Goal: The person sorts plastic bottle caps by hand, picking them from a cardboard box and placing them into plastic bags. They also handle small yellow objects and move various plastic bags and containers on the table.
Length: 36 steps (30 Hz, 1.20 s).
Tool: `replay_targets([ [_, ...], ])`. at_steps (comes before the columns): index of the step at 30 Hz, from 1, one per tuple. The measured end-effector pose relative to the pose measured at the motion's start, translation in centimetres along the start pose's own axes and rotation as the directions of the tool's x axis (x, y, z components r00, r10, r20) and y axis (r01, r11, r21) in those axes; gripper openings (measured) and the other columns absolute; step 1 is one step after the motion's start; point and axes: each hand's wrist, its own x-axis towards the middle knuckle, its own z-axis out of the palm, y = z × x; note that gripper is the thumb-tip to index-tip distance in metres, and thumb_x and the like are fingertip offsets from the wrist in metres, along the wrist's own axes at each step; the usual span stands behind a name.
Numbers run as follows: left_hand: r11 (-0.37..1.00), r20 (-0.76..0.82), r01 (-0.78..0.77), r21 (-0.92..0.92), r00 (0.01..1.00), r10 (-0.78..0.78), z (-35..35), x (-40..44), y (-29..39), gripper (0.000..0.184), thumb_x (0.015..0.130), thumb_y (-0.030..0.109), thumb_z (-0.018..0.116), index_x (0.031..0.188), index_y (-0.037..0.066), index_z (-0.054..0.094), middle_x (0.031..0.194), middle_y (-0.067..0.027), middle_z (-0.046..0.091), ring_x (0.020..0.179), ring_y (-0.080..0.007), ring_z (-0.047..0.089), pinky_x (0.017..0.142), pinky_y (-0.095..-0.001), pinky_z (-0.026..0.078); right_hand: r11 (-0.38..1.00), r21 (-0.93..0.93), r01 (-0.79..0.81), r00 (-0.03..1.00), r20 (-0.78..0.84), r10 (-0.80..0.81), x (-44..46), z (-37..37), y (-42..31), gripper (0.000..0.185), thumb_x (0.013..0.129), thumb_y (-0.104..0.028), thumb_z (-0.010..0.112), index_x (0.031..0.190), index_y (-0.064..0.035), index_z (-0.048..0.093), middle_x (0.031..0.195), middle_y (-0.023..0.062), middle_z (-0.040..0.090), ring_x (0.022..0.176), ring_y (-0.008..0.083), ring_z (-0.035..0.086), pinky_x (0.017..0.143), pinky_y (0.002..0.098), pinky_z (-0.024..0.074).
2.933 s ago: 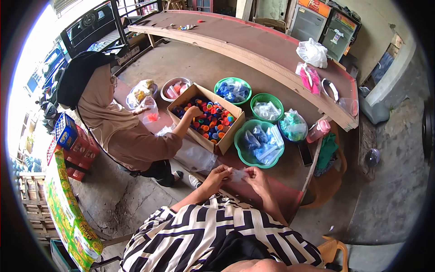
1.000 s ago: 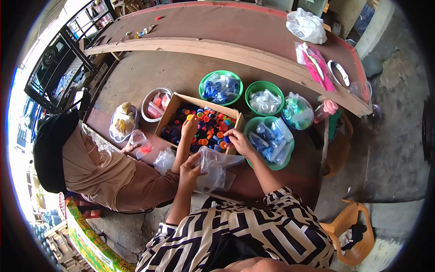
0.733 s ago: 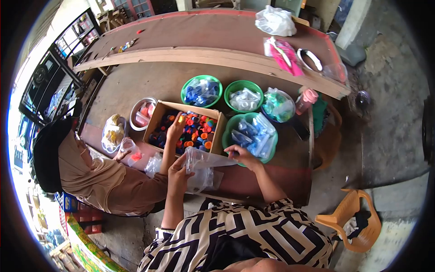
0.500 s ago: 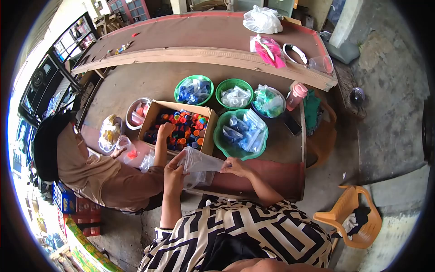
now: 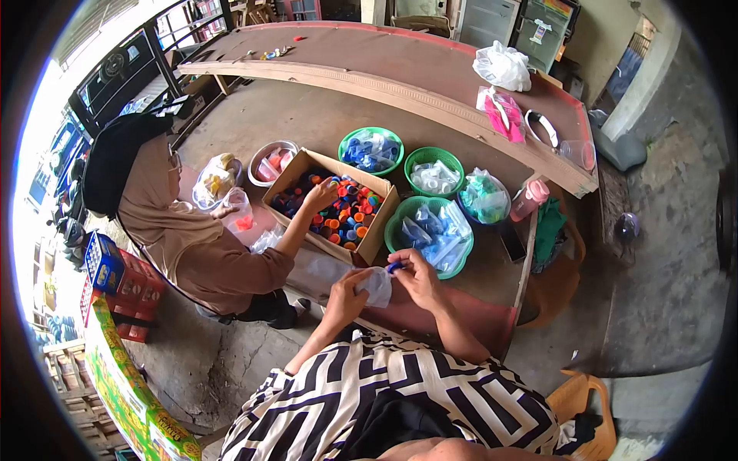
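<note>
Just above the table's near edge, my left hand (image 5: pixel 345 298) is closed on a clear plastic bag (image 5: pixel 376 287). Between the fingertips of my right hand (image 5: pixel 421 280) is a dark blue bottle cap (image 5: pixel 395 267), right at the bag's upper right end. Whether the cap touches the bag I cannot tell. Beyond my hands stands an open cardboard box (image 5: pixel 372 233) of loose red, orange, blue and dark caps. A green basket (image 5: pixel 393 237) with bagged blue caps lies close behind my right hand.
At left, a co-worker (image 5: pixel 219 250) has one hand over the box and the other on a bag with red caps (image 5: pixel 244 223). Farther back are green baskets (image 5: pixel 373 170) (image 5: pixel 440 189) of bagged caps. A pink bottle (image 5: pixel 530 200) and a phone (image 5: pixel 512 241) are at right.
My right hand has gone from gripping the bag's end to holding a blue cap beside it. The co-worker's hand has risen within the box area. The whole view has shifted.
</note>
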Motion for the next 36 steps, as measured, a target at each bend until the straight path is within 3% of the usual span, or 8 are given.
replay_targets([
  [9, 0.977, 0.013, 0.06, -0.205, 0.998, -0.059, 0.9, 0.1, -0.1, 0.047, 0.072, 0.0, 0.049, 0.117, 0.001, 0.062, 0.115, -0.0138, 0.062, 0.07, -0.0208, 0.062, 0.068, -0.0287, 0.048, 0.896, -0.363, 0.256, 0.96, 0.206, -0.191, -0.9, 1.1, -1.4, 0.024, 0.082, 0.005, 0.058, 0.105, -0.0005, 0.056, 0.102, 0.0127, 0.061, 0.095, 0.0312, 0.061, 0.081, 0.0371, 0.049],
  [14, 0.998, 0.049, -0.069, -0.017, 0.996, 0.069, 0.0, 0.3, -1.8, 0.047, 0.075, -0.005, 0.044, 0.119, -0.004, 0.058, 0.122, -0.0147, 0.055, 0.075, -0.0211, 0.068, 0.062, -0.0253, 0.055, 0.954, -0.288, 0.086, 0.986, 0.164, -0.039, 0.2, 0.8, -1.4, 0.019, 0.084, 0.005, 0.059, 0.101, -0.0006, 0.064, 0.103, 0.0107, 0.064, 0.089, 0.0189, 0.064, 0.072, 0.0285, 0.0508],
  [16, 0.968, 0.043, 0.125, -0.216, 0.992, -0.119, -0.3, 0.3, -1.7, 0.046, 0.074, -0.001, 0.048, 0.118, 0.0, 0.061, 0.117, -0.0137, 0.061, 0.07, -0.0184, 0.065, 0.066, -0.028, 0.05, 0.927, -0.346, 0.143, 0.988, 0.111, -0.111, 2.3, 0.4, -0.2, 0.016, 0.085, 0.003, 0.057, 0.1, -0.0003, 0.062, 0.095, 0.0107, 0.062, 0.078, 0.02, 0.064, 0.066, 0.0279, 0.0501],
  [20, 0.917, 0.062, 0.198, -0.347, 0.98, -0.188, -1.3, 0.8, -1.7, 0.047, 0.075, -0.003, 0.046, 0.119, 0.001, 0.061, 0.119, -0.0139, 0.059, 0.071, -0.0183, 0.067, 0.065, -0.027, 0.052, 0.911, -0.409, 0.054, 0.995, 0.1, -0.015, 8.5, 0.4, 3.8, 0.01, 0.085, -0.001, 0.058, 0.094, -0.0011, 0.064, 0.092, 0.0123, 0.062, 0.08, 0.0263, 0.064, 0.069, 0.0334, 0.0513],
  [24, 0.911, 0.06, 0.171, -0.375, 0.985, -0.161, -2.2, 1.5, -2.8, 0.049, 0.075, -0.005, 0.043, 0.121, 0.002, 0.06, 0.121, -0.0138, 0.056, 0.07, -0.0194, 0.068, 0.063, -0.0252, 0.054, 0.808, -0.558, 0.192, 0.975, 0.204, -0.09, 16.1, 1.8, 10.3, 0.012, 0.083, -0.005, 0.059, 0.092, -0.0009, 0.065, 0.094, 0.0141, 0.063, 0.084, 0.0319, 0.063, 0.074, 0.0387, 0.0505],
  [27, 0.89, 0.101, 0.213, -0.402, 0.977, -0.188, -3.1, 2.1, -2.8, 0.049, 0.077, -0.006, 0.041, 0.122, 0.001, 0.059, 0.124, -0.0132, 0.053, 0.079, -0.0195, 0.066, 0.067, -0.026, 0.056, 0.688, -0.712, 0.142, 0.963, 0.259, 0.07, 20.3, 3.9, 13.3, 0.014, 0.082, -0.006, 0.057, 0.092, -0.0032, 0.066, 0.098, 0.0161, 0.063, 0.091, 0.0351, 0.062, 0.079, 0.042, 0.0502],
  [32, 0.853, 0.133, 0.269, -0.448, 0.963, -0.234, -3.4, 3.4, -3.9, 0.05, 0.077, -0.007, 0.039, 0.122, 0.002, 0.06, 0.125, -0.0123, 0.052, 0.088, -0.0188, 0.064, 0.069, -0.0266, 0.059, 0.265, -0.954, 0.136, 0.955, 0.198, 0.22, 24.3, 6.7, 20.1, 0.018, 0.08, -0.005, 0.054, 0.092, -0.0036, 0.068, 0.106, 0.0186, 0.061, 0.1, 0.0357, 0.06, 0.081, 0.0447, 0.0502],
  [36, 0.848, 0.171, 0.31, -0.429, 0.95, -0.261, -3.2, 4.7, -4.9, 0.05, 0.077, -0.008, 0.04, 0.121, 0.002, 0.06, 0.123, -0.0123, 0.052, 0.086, -0.018, 0.064, 0.071, -0.0271, 0.059, 0.233, -0.97, 0.068, 0.962, 0.126, 0.243, 24.4, 7.8, 21.5, 0.015, 0.079, -0.008, 0.059, 0.09, -0.0036, 0.069, 0.105, 0.017, 0.061, 0.106, 0.0308, 0.056, 0.089, 0.0431, 0.0452],
])
